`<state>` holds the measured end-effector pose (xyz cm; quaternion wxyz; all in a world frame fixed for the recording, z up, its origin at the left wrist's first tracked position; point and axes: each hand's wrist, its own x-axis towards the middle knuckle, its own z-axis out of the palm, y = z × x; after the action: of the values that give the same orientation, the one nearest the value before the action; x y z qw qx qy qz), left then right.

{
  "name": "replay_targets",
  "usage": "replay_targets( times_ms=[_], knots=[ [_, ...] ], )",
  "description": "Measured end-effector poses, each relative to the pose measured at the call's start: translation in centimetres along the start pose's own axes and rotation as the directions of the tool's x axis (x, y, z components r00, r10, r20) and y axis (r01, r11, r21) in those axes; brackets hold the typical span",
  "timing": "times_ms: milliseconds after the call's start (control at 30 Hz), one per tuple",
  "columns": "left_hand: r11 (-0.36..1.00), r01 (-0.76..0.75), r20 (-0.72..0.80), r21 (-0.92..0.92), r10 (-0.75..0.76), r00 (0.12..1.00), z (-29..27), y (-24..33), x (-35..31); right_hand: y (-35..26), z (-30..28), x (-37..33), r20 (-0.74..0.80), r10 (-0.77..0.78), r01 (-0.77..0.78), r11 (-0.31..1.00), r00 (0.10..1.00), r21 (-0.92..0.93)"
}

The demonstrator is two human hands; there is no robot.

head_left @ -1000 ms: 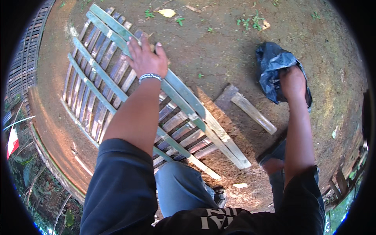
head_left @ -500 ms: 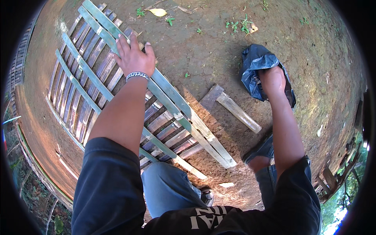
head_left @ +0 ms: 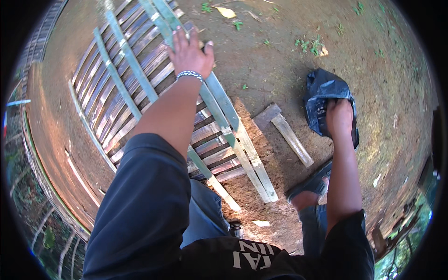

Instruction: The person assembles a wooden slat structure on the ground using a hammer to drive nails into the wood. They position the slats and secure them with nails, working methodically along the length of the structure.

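A slatted bamboo and wood panel [head_left: 133, 63] lies on the ground to the left, with greenish-grey strips crossing many thin slats. My left hand [head_left: 192, 58] rests on the panel's right-hand double strip, fingers spread and flat, a chain bracelet at its wrist. To the right, a dark plastic bag [head_left: 322, 84] sits on the soil with its mouth toward me. My right hand [head_left: 339, 116] is in the bag's mouth, its fingers curled down. The bag hides the fingertips and whatever they may hold.
A short wooden piece with a crosspiece [head_left: 292, 140] lies between panel and bag. My sandalled foot [head_left: 310, 186] is planted just below the bag. A yellow leaf [head_left: 226, 12] and small weeds [head_left: 308, 45] dot the soil. A thin stick [head_left: 81, 172] lies at the left.
The whole view has shifted, so panel and bag appear farther right. My right hand has drawn partly back in the bag's mouth, showing its knuckles. The left hand stays on the panel.
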<state>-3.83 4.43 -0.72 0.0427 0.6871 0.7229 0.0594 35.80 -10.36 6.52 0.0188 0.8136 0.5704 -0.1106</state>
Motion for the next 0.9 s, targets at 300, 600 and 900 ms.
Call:
replay_targets(
  times_ms=[300, 600, 900],
  knots=[
    [0.818, -0.161, -0.292, -0.552, -0.008, 0.956, -5.0, -0.7, -7.4, -5.4, -9.0, -8.1, -0.007, -0.259, 0.255, 0.945, 0.966, 0.203],
    [0.464, -0.090, 0.102, -0.881, 0.374, 0.922, -12.5, 5.7, -23.4, -13.0, -6.6, -13.5, 0.087, -0.692, 0.589, 0.668, 0.717, 0.455],
    [0.456, 0.092, 0.284, -0.885, 0.373, 0.883, -12.0, 4.0, -24.3, -12.7, -5.6, -14.1, 0.159, -0.742, 0.624, 0.643, 0.651, 0.445]
  ],
)
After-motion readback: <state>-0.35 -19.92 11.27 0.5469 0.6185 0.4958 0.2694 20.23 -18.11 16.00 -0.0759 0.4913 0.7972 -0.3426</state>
